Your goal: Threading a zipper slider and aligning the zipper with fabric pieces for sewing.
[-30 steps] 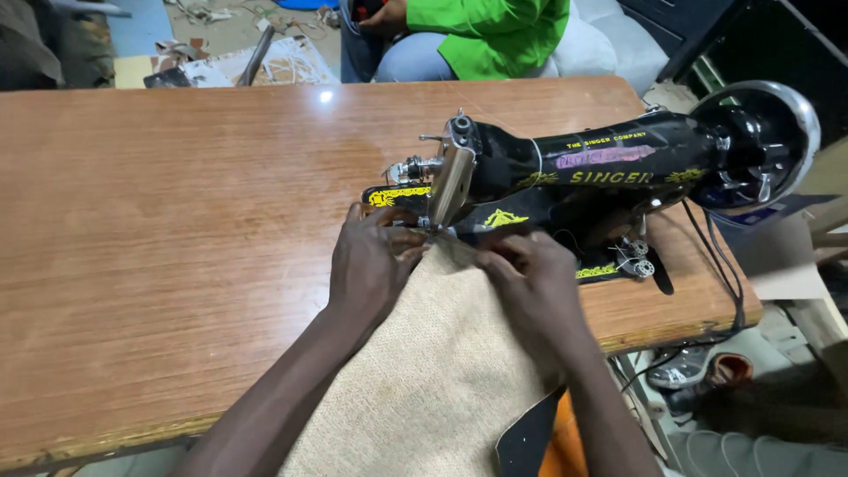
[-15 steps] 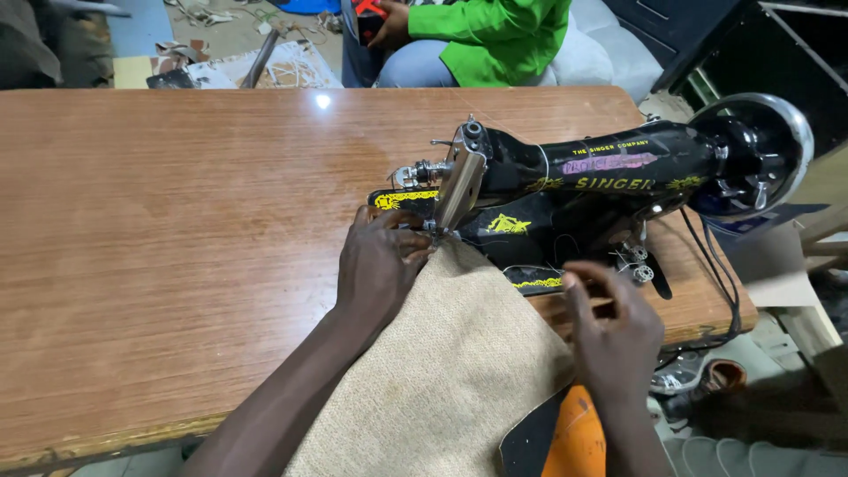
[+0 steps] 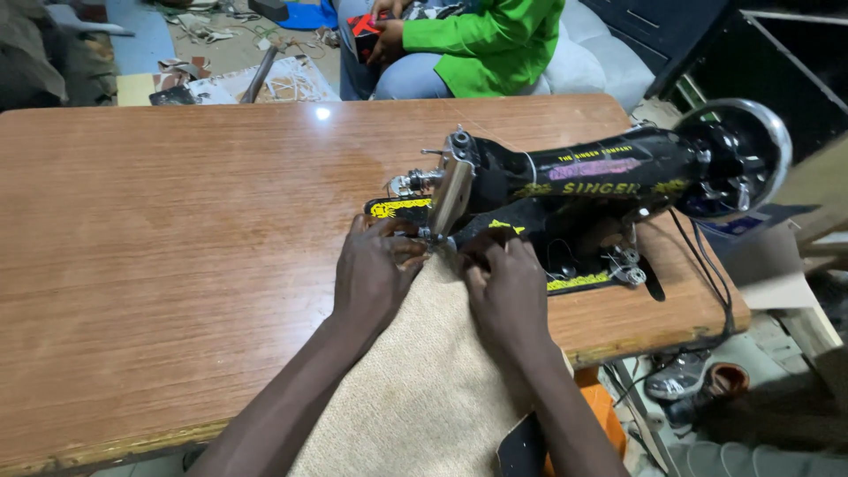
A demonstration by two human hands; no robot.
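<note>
Wooden table [image 3: 177, 221] bears black sewing machine [image 3: 583, 190]; littered floor [image 3: 221, 53] beyond.

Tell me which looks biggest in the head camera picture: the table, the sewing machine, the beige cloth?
1. Wooden table.
2. Sewing machine and beige cloth: look alike in size; the cloth is nearer the camera and partly hidden under both hands, so unsure.

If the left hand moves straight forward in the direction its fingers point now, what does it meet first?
Most likely the needle end of the black sewing machine. The left hand lies on the beige cloth, its fingers pointing up and to the right, already close to the machine's metal face. Depth is hard to judge.
</note>
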